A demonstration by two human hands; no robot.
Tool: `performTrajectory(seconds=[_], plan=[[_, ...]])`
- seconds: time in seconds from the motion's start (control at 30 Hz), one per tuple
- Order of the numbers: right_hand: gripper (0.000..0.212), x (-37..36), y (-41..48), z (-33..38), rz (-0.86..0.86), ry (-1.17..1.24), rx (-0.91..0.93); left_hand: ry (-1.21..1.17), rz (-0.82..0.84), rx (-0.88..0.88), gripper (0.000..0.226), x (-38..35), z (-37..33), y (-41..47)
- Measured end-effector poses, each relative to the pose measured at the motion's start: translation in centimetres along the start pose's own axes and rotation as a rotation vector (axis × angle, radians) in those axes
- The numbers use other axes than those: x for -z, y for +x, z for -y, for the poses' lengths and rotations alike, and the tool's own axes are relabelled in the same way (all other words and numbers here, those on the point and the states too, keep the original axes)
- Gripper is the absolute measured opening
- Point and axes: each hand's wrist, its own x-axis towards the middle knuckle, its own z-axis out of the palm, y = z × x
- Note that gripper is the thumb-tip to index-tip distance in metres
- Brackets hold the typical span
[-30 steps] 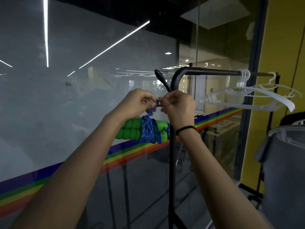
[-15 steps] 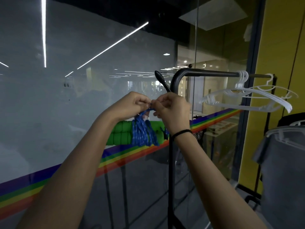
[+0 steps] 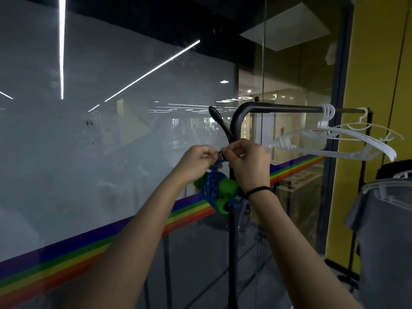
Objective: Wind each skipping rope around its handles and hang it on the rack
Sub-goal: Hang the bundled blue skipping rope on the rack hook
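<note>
Skipping rope (image 3: pixel 213 194), its blue cord wound tightly round two green foam handles (image 3: pixel 228 186), hung in the air just below your two raised hands, in front of the black upright of the rack (image 3: pixel 236 121). Your left hand (image 3: pixel 199 159) and right hand (image 3: pixel 248 160) were close together, almost touching. The fingers (image 3: pixel 210 152) of the left and the fingers (image 3: pixel 233 150) of the right were curled in, pinching a short free loop (image 3: pixel 219 159) of blue cord that rose out of the bundle. Neither hand gripped the handles; the bundle dangled tilted from that loop, its lower end tucked behind your right wrist and its black wristband (image 3: pixel 258 189). You appeared to hold it this way so that the bundle's weight kept the loop taut and open between your fingertips. A slanted black peg (image 3: pixel 217 118) stood out from the rack post just above your hands, and the loop looked meant to go over it, though it had not yet reached it. Whether the loop was knotted could not be told. To the right, white plastic hangers (image 3: pixel 334 141) hung from the top rail, with a grey shirt (image 3: pixel 383 221) lower down.
</note>
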Motion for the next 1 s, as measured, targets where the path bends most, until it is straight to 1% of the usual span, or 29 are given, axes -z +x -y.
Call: performTrajectory(seconds=[0.07,0.17,0.33,0.43,0.53,0.6,0.63,0.67,0.77,0.87,1.0], plan=[[0.011,-0.2,-0.1,-0.1,-0.007,-0.011,0.002,-0.038,-0.047,0.019,0.011,-0.4,0.7,0.3],[0.016,-0.3,-0.3,-0.3,-0.004,-0.019,-0.002,-0.031,-0.039,0.032,0.01,-1.3,1.9,0.0],[0.016,0.1,-0.9,-0.9,0.081,-0.031,-0.038,-0.125,-0.09,0.012,0.009,-2.2,2.5,-1.1],[0.015,1.1,-1.7,-1.0,0.108,0.024,-0.07,-0.128,-0.143,0.032,0.013,-2.7,2.3,-1.9],[0.015,2.6,-3.3,-0.3,0.112,0.144,-0.108,-0.124,-0.181,0.06,0.019,-3.0,1.8,-3.3],[0.012,3.2,-4.8,0.1,0.19,0.196,-0.137,-0.136,-0.217,0.085,0.012,-2.9,1.3,-4.9],[0.012,3.6,-5.5,0.4,0.242,0.2,-0.138,-0.127,-0.242,0.091,0.009,-2.9,0.9,-5.9],[0.011,4.0,-6.3,0.6,0.283,0.212,-0.133,-0.111,-0.267,0.103,0.011,-2.9,0.5,-7.2],[0.007,5.7,-9.1,1.6,0.362,0.294,-0.122,-0.144,-0.338,0.173,0.01,-3.1,-1.0,-12.7],[0.015,8.5,-13.0,3.3,0.463,0.364,-0.117,-0.136,-0.434,0.234,0.01,-3.8,-2.9,-19.7],[0.028,14.2,-19.1,5.4,0.632,0.474,-0.131,-0.057,-0.547,0.309,0.018,-6.4,-6.2,-29.7]])
